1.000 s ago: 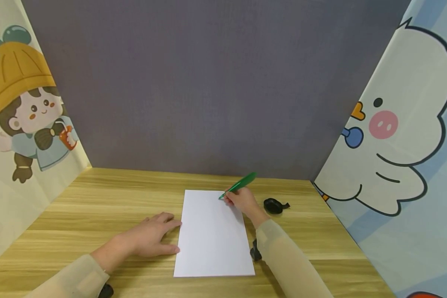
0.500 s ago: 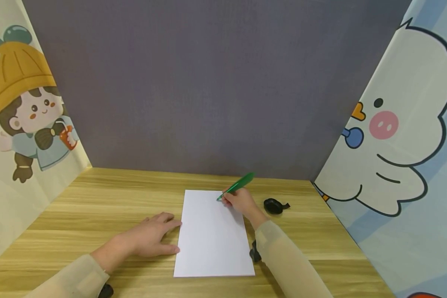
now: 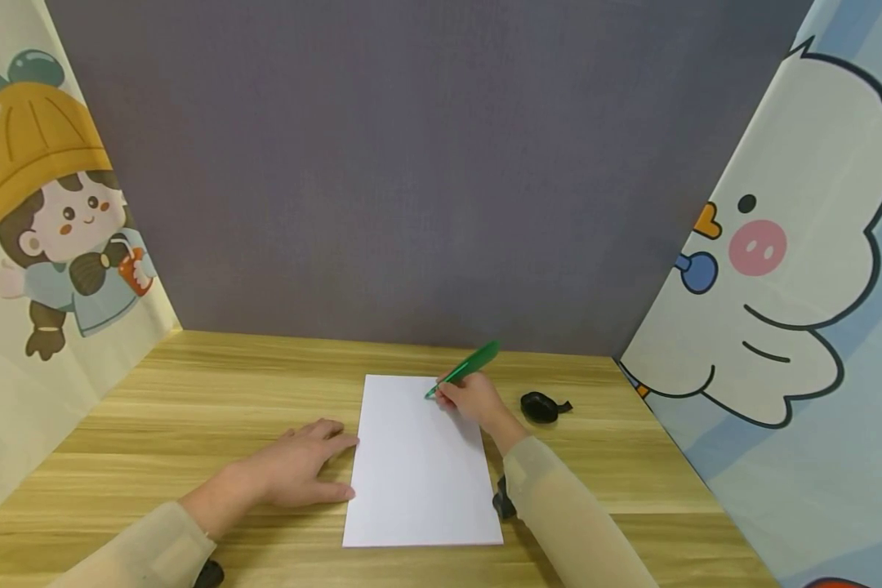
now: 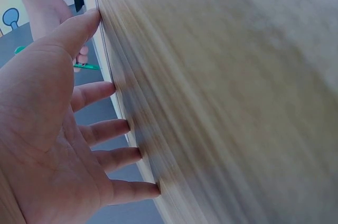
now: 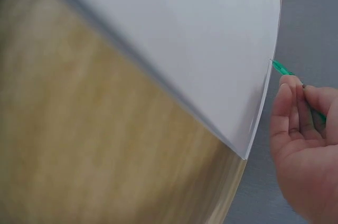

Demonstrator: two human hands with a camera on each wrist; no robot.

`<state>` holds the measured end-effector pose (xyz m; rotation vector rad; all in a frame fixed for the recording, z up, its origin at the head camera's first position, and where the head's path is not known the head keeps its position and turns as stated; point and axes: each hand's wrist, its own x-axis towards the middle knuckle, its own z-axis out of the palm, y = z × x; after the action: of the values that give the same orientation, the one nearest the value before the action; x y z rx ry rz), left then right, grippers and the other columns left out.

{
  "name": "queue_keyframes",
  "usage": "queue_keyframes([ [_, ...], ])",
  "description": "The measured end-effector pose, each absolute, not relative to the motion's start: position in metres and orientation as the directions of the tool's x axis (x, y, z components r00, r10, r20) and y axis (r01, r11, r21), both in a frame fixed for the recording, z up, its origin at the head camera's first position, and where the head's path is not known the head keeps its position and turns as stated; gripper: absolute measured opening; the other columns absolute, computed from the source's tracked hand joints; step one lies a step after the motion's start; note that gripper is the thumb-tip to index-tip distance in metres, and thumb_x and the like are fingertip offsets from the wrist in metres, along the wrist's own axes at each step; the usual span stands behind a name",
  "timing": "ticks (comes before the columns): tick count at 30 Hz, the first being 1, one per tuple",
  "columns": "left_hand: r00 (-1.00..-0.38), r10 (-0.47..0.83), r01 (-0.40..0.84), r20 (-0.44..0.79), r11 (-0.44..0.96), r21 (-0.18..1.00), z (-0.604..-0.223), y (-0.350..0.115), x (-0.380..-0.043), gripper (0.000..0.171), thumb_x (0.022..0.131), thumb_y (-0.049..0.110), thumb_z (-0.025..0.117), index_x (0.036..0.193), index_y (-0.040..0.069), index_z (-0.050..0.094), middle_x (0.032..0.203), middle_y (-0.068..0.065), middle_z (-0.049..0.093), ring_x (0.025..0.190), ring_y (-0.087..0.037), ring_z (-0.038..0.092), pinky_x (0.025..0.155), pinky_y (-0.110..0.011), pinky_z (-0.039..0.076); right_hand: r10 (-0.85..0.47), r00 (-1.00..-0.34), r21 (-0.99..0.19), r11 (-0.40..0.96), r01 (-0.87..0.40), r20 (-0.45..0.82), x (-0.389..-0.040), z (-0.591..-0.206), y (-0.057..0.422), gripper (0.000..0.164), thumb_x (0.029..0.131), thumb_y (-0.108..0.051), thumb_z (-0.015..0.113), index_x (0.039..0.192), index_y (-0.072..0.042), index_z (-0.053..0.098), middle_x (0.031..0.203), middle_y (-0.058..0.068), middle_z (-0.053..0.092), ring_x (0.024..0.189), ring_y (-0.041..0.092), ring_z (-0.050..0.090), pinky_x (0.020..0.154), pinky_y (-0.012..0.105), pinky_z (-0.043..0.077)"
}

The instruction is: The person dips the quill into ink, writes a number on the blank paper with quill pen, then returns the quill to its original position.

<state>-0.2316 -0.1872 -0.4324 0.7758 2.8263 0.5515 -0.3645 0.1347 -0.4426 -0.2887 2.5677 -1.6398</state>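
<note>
A white sheet of paper (image 3: 420, 474) lies on the wooden table, its long sides running away from me. My right hand (image 3: 476, 400) pinches a green pen (image 3: 470, 364) with a broad, feather-shaped top, over the far right part of the sheet. In the right wrist view the tip of the green pen (image 5: 280, 67) is right at the paper (image 5: 211, 49). My left hand (image 3: 297, 465) rests on the table with spread fingers, thumb and index fingertips at the sheet's left edge. The left wrist view shows the left hand's fingers (image 4: 127, 191) straight, their tips down on the tabletop.
A small black round object (image 3: 539, 407) with a short tab lies on the wooden table (image 3: 250, 392) to the right of the sheet. A grey panel (image 3: 397, 180) stands along the table's back edge. Walls with cartoon prints flank both sides.
My right hand and the green pen have slid slightly left and toward me across the paper. The left hand and the sheet have stayed in place.
</note>
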Motion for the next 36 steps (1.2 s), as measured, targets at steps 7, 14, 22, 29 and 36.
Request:
queue_keyframes([
  [7, -0.856, 0.514, 0.453, -0.059, 0.800, 0.395, -0.4313, -0.1868, -0.2302, 0.086, 0.097, 0.064, 0.076, 0.161, 0.010, 0.055, 0.166, -0.028, 0.045, 0.155, -0.052, 0.044, 0.119, -0.086, 0.032, -0.209, -0.977, -0.901, 0.415, -0.126, 0.041, -0.3649, -0.4443, 0.1355, 0.022, 0.112, -0.011, 0.064, 0.120, 0.003, 0.077, 0.105, 0.016, 0.082, 0.090, 0.019, 0.078, 0.082, 0.033, 0.067],
  [14, -0.856, 0.514, 0.452, -0.058, 0.798, 0.398, -0.4306, -0.1861, -0.2302, 0.086, 0.097, 0.063, 0.077, 0.161, 0.010, 0.055, 0.166, -0.029, 0.045, 0.155, -0.053, 0.043, 0.118, -0.087, 0.031, -0.216, -0.976, -0.902, 0.414, -0.127, 0.038, -0.3614, -0.4440, 0.1348, 0.021, 0.112, -0.011, 0.064, 0.121, 0.004, 0.077, 0.106, 0.017, 0.082, 0.090, 0.020, 0.078, 0.081, 0.032, 0.067],
  [22, -0.855, 0.515, 0.456, -0.055, 0.799, 0.393, -0.4306, -0.1861, -0.2309, 0.086, 0.096, 0.063, 0.078, 0.160, 0.009, 0.055, 0.166, -0.029, 0.045, 0.155, -0.052, 0.044, 0.118, -0.087, 0.031, -0.221, -0.975, -0.904, 0.408, -0.127, 0.037, -0.3607, -0.4438, 0.1331, 0.020, 0.111, -0.009, 0.064, 0.119, 0.004, 0.077, 0.105, 0.017, 0.082, 0.090, 0.019, 0.079, 0.081, 0.031, 0.067],
  [29, -0.856, 0.514, 0.453, -0.058, 0.798, 0.397, -0.4299, -0.1862, -0.2299, 0.086, 0.097, 0.062, 0.077, 0.160, 0.009, 0.055, 0.166, -0.029, 0.045, 0.155, -0.052, 0.044, 0.118, -0.087, 0.031, -0.230, -0.973, -0.903, 0.414, -0.117, 0.020, -0.3622, -0.4458, 0.1329, 0.019, 0.111, -0.009, 0.065, 0.118, 0.002, 0.078, 0.104, 0.015, 0.082, 0.089, 0.016, 0.077, 0.079, 0.028, 0.065],
  [36, -0.855, 0.516, 0.456, -0.055, 0.798, 0.394, -0.4299, -0.1861, -0.2304, 0.086, 0.097, 0.062, 0.077, 0.160, 0.009, 0.055, 0.166, -0.029, 0.045, 0.155, -0.053, 0.043, 0.117, -0.087, 0.031, -0.242, -0.970, -0.907, 0.404, -0.116, 0.016, -0.3608, -0.4453, 0.1317, 0.019, 0.110, -0.010, 0.065, 0.117, 0.002, 0.078, 0.103, 0.014, 0.082, 0.088, 0.015, 0.076, 0.080, 0.029, 0.065],
])
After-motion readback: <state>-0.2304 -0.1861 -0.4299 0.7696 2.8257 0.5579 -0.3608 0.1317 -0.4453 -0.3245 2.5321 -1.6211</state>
